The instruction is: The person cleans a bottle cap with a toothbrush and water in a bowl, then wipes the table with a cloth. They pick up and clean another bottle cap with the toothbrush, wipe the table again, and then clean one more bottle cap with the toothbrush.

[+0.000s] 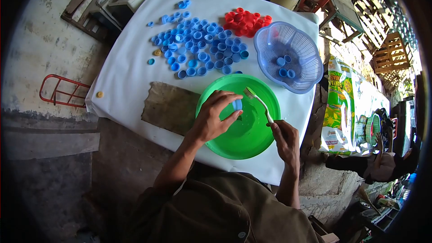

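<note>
Over a green basin (243,139) of water, my left hand (215,113) pinches a light blue bottle cap (237,104) between thumb and fingers. My right hand (285,140) grips the handle of a toothbrush (262,103) at the basin's right side. The brush's bristle head points up and left, a little apart from the cap. Behind the basin lie many loose blue bottle caps (198,45) on the white-covered table (121,67). A blue plastic basket (310,58) at the right holds several blue caps (284,65).
A heap of red caps (245,21) lies at the back. A brown cloth (168,107) is spread left of the basin. One yellowish cap (100,94) sits near the left edge. Another person (382,164) is at a second table (348,108) on the right.
</note>
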The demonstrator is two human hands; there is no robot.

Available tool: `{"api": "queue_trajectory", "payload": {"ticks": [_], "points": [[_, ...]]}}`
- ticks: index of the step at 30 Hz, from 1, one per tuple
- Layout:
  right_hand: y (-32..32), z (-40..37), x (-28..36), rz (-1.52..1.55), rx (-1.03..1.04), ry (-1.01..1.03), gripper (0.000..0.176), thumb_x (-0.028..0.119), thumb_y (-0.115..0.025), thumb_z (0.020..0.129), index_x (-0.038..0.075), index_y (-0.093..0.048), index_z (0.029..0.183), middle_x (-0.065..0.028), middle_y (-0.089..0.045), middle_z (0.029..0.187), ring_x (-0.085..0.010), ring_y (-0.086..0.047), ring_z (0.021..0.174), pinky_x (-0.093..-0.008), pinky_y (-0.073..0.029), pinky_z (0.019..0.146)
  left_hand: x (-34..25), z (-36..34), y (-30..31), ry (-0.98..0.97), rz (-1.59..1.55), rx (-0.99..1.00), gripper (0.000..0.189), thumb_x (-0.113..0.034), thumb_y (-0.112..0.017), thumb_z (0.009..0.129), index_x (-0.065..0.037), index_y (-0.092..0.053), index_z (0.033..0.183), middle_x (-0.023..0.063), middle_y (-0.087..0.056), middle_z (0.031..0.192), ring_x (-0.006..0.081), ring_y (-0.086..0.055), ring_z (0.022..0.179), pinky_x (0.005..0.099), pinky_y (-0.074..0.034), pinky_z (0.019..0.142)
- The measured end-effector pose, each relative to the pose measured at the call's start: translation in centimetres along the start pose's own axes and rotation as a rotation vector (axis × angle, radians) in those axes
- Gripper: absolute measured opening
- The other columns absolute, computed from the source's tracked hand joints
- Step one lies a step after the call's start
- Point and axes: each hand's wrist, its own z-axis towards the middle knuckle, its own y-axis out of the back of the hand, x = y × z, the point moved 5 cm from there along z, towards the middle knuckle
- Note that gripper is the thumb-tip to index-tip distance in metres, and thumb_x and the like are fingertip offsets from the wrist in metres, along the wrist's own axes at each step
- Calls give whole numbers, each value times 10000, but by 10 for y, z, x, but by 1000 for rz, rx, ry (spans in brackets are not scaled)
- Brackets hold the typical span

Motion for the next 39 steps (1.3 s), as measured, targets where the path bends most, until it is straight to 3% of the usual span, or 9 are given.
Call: {"api": "queue_trajectory", "payload": {"ticks": [3, 6, 8, 14, 18, 23, 28, 36, 39], "points": [[0, 0, -1, -9, -4, 4, 284, 223, -603, 987, -43, -705, 986, -64, -586, 656, -86, -437, 575, -280, -327, 516, -7, 0, 16, -92, -55, -223, 362, -53, -756, 804, -14, -653, 1149, 142, -659, 1112, 270, -614, 962, 361, -495, 837], [-2, -3, 7, -16, 22, 4, 291, 230, -603, 989, -42, -706, 983, -63, -583, 649, -89, -431, 571, -282, -328, 516, -15, 4, 21, -281, 60, -236, 422, -57, -771, 787, -62, -652, 1192, 94, -657, 1123, 300, -594, 1048, 404, -484, 894], [-4, -6, 14, -15, 55, 9, 296, 235, -605, 989, -42, -706, 979, -63, -577, 638, -91, -423, 565, -282, -326, 514, -16, 6, 3, -222, 183, -27, 439, -43, -787, 751, -36, -669, 1174, 92, -662, 1149, 295, -576, 1077, 424, -475, 952], [-1, -7, 16, -8, 72, -10, 303, 232, -596, 994, -45, -710, 944, -62, -538, 594, -93, -415, 540, -296, -327, 500, -15, 3, 6, -251, 61, -111, 434, -43, -788, 752, -80, -687, 1172, 57, -644, 1182, 290, -562, 1150, 409, -484, 976], [-3, -12, 19, -31, 99, -23, 290, 216, -593, 993, -41, -714, 934, -60, -534, 579, -96, -422, 526, -300, -331, 493, -18, 9, -15, -213, 172, 65, 388, -65, -792, 759, -80, -702, 1136, 55, -643, 1150, 277, -561, 1176, 418, -479, 1004], [-2, -8, 12, -58, 79, 35, 265, 192, -595, 986, -35, -713, 918, -72, -518, 553, -107, -416, 495, -308, -335, 481, -25, 7, -7, -272, 41, -22, 399, -58, -783, 768, -80, -693, 1156, 61, -640, 1153, 278, -548, 1228, 414, -478, 1011], [0, -15, 24, -56, 122, 40, 266, 197, -600, 983, -36, -704, 904, -87, -522, 566, -108, -424, 508, -308, -347, 494, -21, 7, -22, -204, 135, 138, 393, -62, -785, 766, -79, -693, 1148, 63, -646, 1160, 286, -545, 1252, 435, -464, 1041], [-2, -9, 9, 36, 89, -34, 283, 216, -597, 986, -43, -682, 909, -88, -522, 582, -104, -430, 535, -303, -346, 509, -45, 10, 9, -347, 1, -169, 380, -79, -803, 757, -53, -701, 1122, 80, -661, 1147, 280, -609, 1177, 439, -483, 1017], [0, -16, 28, 49, 145, 55, 294, 225, -590, 991, -49, -672, 921, -80, -520, 581, -105, -420, 528, -309, -342, 505, -35, 8, -12, -265, 142, -34, 371, -84, -792, 775, -58, -697, 1133, 80, -655, 1155, 282, -592, 1200, 423, -489, 1005]]}}
